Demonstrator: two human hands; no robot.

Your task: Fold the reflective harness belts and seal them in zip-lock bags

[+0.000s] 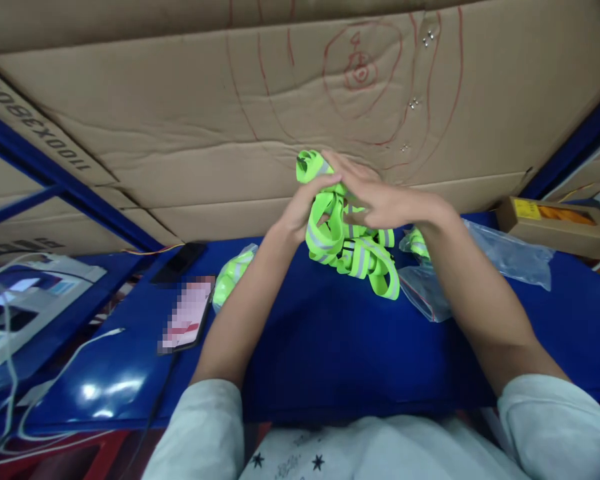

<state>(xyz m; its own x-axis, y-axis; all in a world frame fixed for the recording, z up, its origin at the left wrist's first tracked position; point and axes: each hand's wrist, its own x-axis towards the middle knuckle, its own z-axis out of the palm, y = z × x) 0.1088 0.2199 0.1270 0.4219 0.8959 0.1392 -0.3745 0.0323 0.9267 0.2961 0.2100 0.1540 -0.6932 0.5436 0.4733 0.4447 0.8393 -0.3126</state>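
Observation:
A bundle of neon yellow-green reflective straps (pixel 327 233) with silver stripes is held up above the blue table. My left hand (pixel 300 208) grips the bundle from the left, its thumb lying across the strap. From the right, my right hand (pixel 375 197) closes over the upper part, and its fingers partly hide the straps. One rolled end sticks out at the top between the hands. Loose loops and a dark buckle hang below, toward the tabletop. Beyond my left forearm lies a clear bag of similar green straps (pixel 233 277).
More green strap in clear plastic (pixel 417 243) lies behind my right forearm, near empty-looking plastic bags (pixel 513 253). A cardboard box (pixel 555 230) sits at the far right. Left are a lit phone (pixel 189 317), a dark phone (pixel 180 261) and white cables. A large cardboard sheet (pixel 190 153) stands behind.

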